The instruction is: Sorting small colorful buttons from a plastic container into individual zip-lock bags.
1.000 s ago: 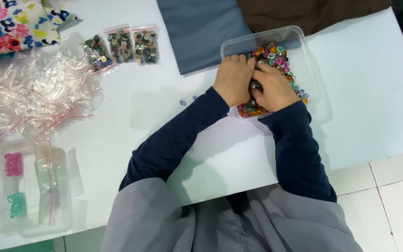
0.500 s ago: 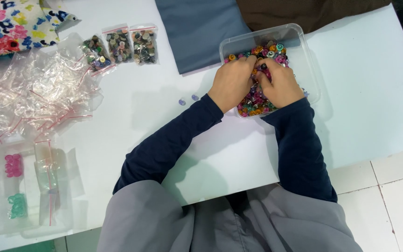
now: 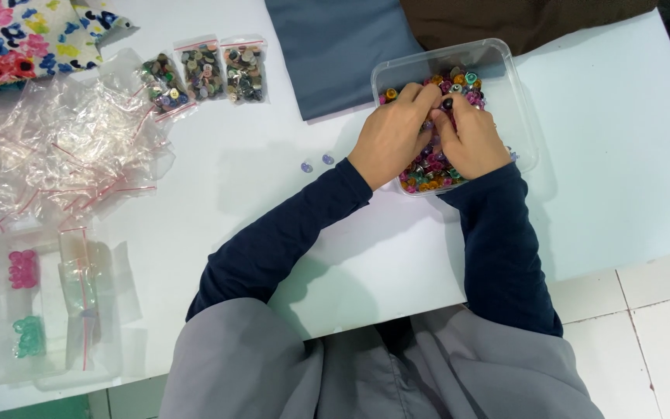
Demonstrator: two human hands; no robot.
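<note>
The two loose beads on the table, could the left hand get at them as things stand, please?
Probably yes. The two beads lie on bare table just beside the left hand, with nothing between. That hand is in the tub of beads with the right hand, so it would have to come out over the low rim.

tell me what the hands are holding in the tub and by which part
Cannot be told. Both the left hand and right hand are among the small multicoloured beads in the clear plastic tub; their fingertips hide any grip.

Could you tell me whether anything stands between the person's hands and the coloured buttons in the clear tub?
Nothing visible does: the left hand and right hand are inside the clear tub, resting on the coloured buttons.
</note>
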